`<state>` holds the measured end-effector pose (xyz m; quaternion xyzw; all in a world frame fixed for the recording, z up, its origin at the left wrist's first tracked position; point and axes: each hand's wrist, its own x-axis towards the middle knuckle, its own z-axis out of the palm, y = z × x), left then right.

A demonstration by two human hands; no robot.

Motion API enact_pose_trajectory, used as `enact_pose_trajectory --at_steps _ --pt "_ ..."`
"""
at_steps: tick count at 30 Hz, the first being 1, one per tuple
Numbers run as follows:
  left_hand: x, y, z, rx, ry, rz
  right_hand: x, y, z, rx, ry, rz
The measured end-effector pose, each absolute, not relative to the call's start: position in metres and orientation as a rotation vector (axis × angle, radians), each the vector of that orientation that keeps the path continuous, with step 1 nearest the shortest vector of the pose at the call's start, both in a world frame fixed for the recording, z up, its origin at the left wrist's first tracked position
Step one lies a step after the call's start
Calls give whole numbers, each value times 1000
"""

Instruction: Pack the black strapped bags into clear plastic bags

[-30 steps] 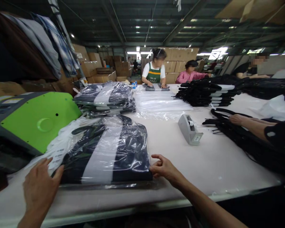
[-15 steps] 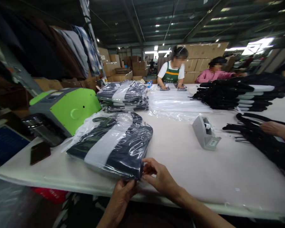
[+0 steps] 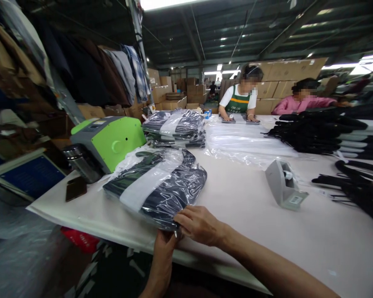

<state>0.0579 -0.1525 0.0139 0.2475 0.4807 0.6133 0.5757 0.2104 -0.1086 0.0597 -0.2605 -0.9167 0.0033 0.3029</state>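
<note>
A dark fabric item with strap-like loops lies flat near the table's front edge inside a clear plastic bag (image 3: 174,188). A broad white band (image 3: 151,182) runs across it under the plastic. At the near right corner my right hand (image 3: 200,225) is closed, its fingertips pinching the plastic bag from above. My left hand (image 3: 165,248) grips the same corner from below, just off the table edge, with its fingers partly hidden. Both hands are close together, almost touching.
Behind are a stack of wrapped items (image 3: 174,126) and clear plastic sheets (image 3: 245,138). A green-grey machine (image 3: 121,140), steel flask (image 3: 82,161) and phone (image 3: 76,188) stand left. Right are a grey tape dispenser (image 3: 282,182) and piled black items (image 3: 323,128). Two co-workers sit or stand opposite.
My right hand has moved left over the bag's corner and its fingers have closed down on the plastic. My left hand has tucked further under the corner. The view has swung left.
</note>
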Motion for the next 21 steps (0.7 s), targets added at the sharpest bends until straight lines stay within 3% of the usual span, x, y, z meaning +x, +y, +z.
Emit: enact_pose_trajectory --at_steps 10,17,21 --pt "50 -151 9 414 1060 1293 213 -123 61 -678 -2380 289" --pt "38 -144 8 415 1028 1206 205 -107 53 -672 -2487 -35" --pt "19 -151 21 480 967 1082 203 -110 32 -630 -2355 -44"
